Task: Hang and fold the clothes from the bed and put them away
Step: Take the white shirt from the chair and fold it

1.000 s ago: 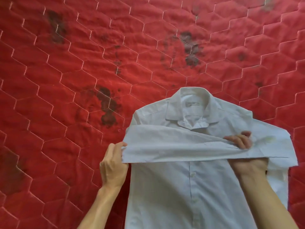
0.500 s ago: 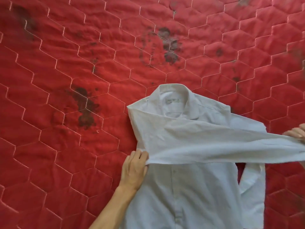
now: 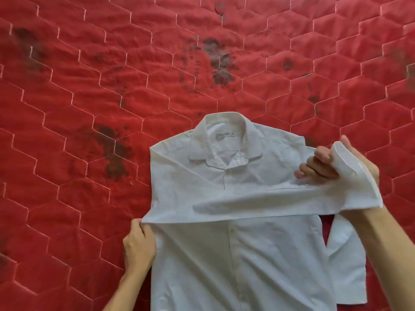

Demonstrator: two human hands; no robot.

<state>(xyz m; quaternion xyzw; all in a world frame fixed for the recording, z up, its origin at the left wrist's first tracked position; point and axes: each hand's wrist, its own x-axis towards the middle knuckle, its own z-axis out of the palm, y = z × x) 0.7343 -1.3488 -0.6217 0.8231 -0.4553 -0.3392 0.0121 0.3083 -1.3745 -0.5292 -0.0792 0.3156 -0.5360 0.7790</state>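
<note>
A white collared shirt [image 3: 235, 261] lies front-up on the red quilted bed cover [image 3: 89, 108], collar at the far end. One long sleeve [image 3: 258, 205] is stretched across the chest from the left edge to the right. My left hand [image 3: 139, 245] pinches the fold at the shirt's left side. My right hand [image 3: 332, 167] grips the cuff end of that sleeve, lifted above the right shoulder. The other sleeve [image 3: 345, 265] lies flat along the right side.
The red cover with hexagon stitching fills the whole view and carries several dark stains [image 3: 220, 61]. No other clothes or furniture show.
My right hand has drawn the cuff back in from the far right and raised it over the shoulder. The left hand keeps its pinch on the fold.
</note>
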